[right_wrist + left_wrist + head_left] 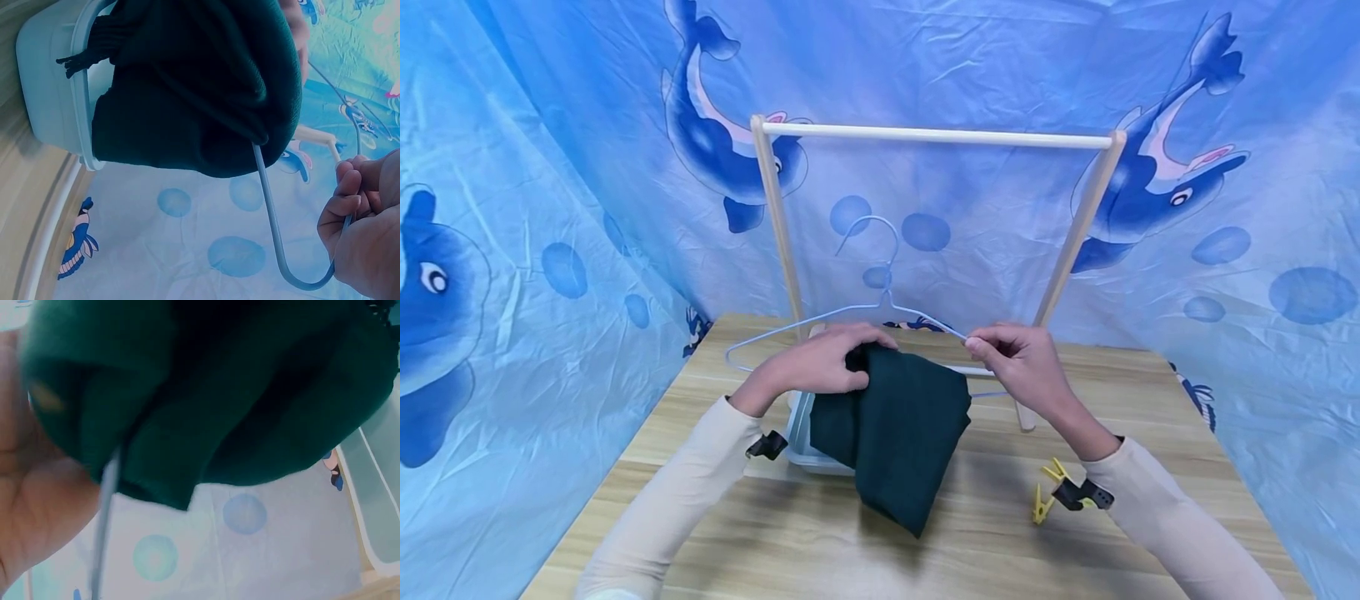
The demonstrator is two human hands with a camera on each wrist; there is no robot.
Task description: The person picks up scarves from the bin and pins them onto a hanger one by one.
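A dark green scarf [902,442] with a tasselled end [78,61] hangs folded over the lower bar of a pale blue wire hanger [886,293]. My left hand [820,360] grips the scarf at its upper left, thumb in front and fingers over the top fold. My right hand [1024,367] pinches the hanger's right shoulder between thumb and fingers. The hanger stands hook up. In the right wrist view, its bare lower corner loops out from beneath the cloth. Below the scarf, its tasselled end lies over the rim of a light blue plastic bin [53,94].
Behind the hanger stands a rack with a white top rail [936,135] and wooden legs [1081,229]. Yellow clothespins [1040,505] lie on the wood-grain table [760,533] by my right wrist. A blue dolphin-print curtain [1000,75] surrounds the table.
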